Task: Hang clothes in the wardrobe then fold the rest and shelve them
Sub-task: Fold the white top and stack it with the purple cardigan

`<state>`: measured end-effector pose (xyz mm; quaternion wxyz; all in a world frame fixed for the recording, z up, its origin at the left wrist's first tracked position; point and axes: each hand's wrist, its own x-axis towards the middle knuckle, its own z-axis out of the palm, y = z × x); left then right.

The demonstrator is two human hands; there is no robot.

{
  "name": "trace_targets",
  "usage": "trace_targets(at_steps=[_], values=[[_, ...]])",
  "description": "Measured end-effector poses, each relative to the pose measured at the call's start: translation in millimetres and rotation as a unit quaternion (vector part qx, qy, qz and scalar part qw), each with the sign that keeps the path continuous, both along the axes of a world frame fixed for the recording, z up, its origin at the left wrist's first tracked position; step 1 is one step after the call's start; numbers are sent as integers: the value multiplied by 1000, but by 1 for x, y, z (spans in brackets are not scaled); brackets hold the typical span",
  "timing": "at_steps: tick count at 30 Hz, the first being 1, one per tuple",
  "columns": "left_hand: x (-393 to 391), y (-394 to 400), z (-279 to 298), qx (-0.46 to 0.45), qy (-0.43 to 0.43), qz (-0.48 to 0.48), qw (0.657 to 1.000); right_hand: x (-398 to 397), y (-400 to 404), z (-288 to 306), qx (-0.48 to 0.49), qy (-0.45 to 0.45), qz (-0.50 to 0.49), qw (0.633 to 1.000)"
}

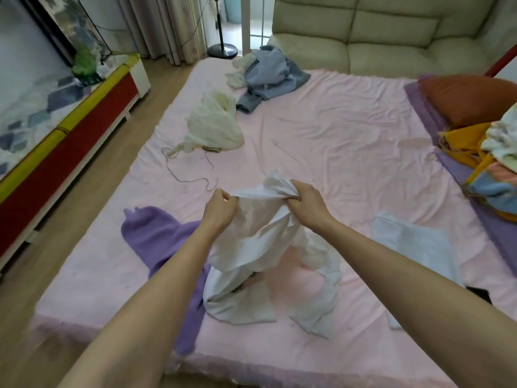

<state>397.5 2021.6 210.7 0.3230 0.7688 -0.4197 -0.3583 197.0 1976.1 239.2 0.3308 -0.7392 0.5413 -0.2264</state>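
A crumpled white garment (263,247) is lifted above the near part of the pink bed (335,141), its lower end trailing on the sheet. My left hand (219,205) pinches its top edge on the left. My right hand (306,203) grips a bunched part of the same edge on the right. A purple garment (156,236) lies under my left forearm. Another white piece (414,242) lies flat to the right. Farther off on the bed sit a cream garment with cords (212,124) and a grey-blue garment (271,77).
A pile of colourful clothes (486,163) and an orange pillow (470,99) sit at the bed's right edge. A beige sofa (391,32) stands behind the bed. A red and yellow low cabinet (64,135) runs along the left, beside a wooden floor strip. A fan stand (222,50) stands at the back.
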Motion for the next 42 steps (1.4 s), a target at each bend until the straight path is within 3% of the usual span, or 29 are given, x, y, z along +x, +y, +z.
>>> trace_targets(at_steps=[2,5,8,11,14,16,18,20,22,24,29,32,34,36,37,39,40,42], values=[[3,11,-19,37,-9,-64,997,-13,-2,-5,38,-34,-17,999],[-4,17,-46,51,-119,-151,980,-30,-5,-11,70,-68,-56,994],[-17,19,-61,54,-159,-153,974,-47,-7,-12,43,-33,-78,995],[-19,14,-61,33,-89,-69,993,-76,-8,-16,23,80,-30,996],[-32,1,-33,-48,123,22,991,-98,-2,-24,26,271,90,958],[-43,-7,-15,-50,208,48,976,-109,4,-30,62,284,106,951],[-44,-12,-8,-35,145,3,989,-120,8,-34,122,207,64,969],[-43,-15,-4,13,-49,-146,988,-131,10,-31,185,91,6,979],[-47,-19,-5,53,-221,-280,933,-140,13,-22,232,-6,-34,972],[-53,-23,-4,50,-307,-312,898,-150,15,-14,229,-21,-44,972],[-33,-26,-3,104,-479,-300,819,-175,16,-13,103,159,-60,980],[-28,-21,0,135,-499,-339,786,-200,21,-20,20,289,-146,946],[-36,-15,4,181,-448,-418,770,-211,21,-26,-7,278,-134,951],[-52,-7,4,216,-435,-505,713,-209,27,-26,-5,201,-47,978],[-61,-1,5,221,-464,-548,660,-206,33,-25,6,193,5,981],[-74,12,2,219,-520,-602,565,-200,48,-25,66,289,134,946],[-78,18,-1,219,-533,-612,542,-198,57,-29,93,368,212,901],[-86,30,-12,232,-520,-605,557,-199,75,-42,126,501,327,791]])
